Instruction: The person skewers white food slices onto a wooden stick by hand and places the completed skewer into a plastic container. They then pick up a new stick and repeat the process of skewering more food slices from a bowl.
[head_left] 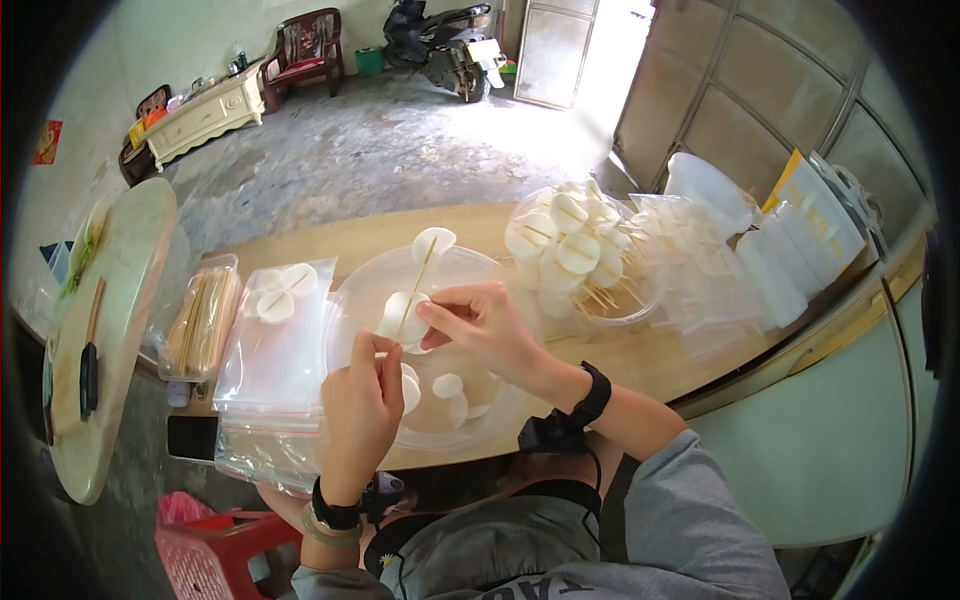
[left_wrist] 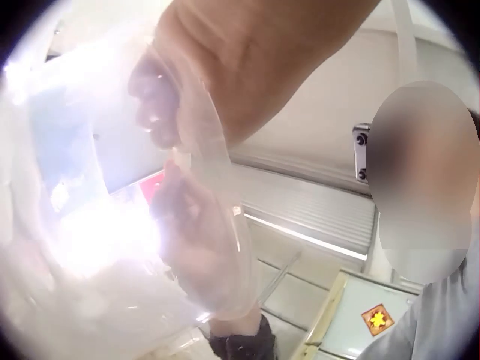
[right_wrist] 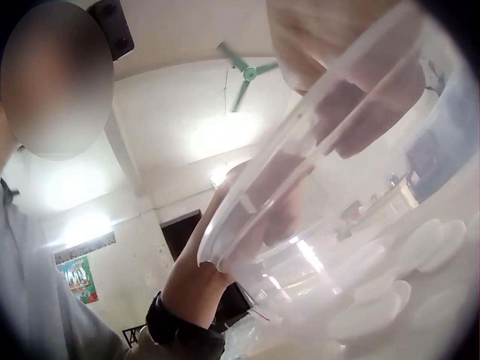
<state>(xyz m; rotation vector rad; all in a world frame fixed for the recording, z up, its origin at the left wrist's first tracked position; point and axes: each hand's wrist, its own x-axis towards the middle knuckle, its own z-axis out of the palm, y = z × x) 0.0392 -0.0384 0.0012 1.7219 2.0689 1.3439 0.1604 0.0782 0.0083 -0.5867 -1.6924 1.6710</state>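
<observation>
My left hand [head_left: 362, 405] pinches the lower end of a thin wooden skewer [head_left: 425, 272], which slants up and away from me. At its upper tip sits a white round slice [head_left: 433, 245]. Lower down, more white slices [head_left: 398, 310] overlap around the stick, and my right hand [head_left: 485, 325] pinches one between thumb and fingers. Both hands are over a wide clear plastic basin [head_left: 345, 290], where several loose white slices [head_left: 448, 385] lie. The wrist views show the hands partly through the basin's hazy wall [right_wrist: 247, 199].
Right of the basin, a clear tub [head_left: 640, 310] holds skewered white slices, beside plastic bags [head_left: 690, 245]. On the left are a pack of skewers [head_left: 200, 320], clear bags [head_left: 270, 350] with a slice skewer on top and a black phone [head_left: 192, 438]. A red stool [head_left: 215, 555] stands below.
</observation>
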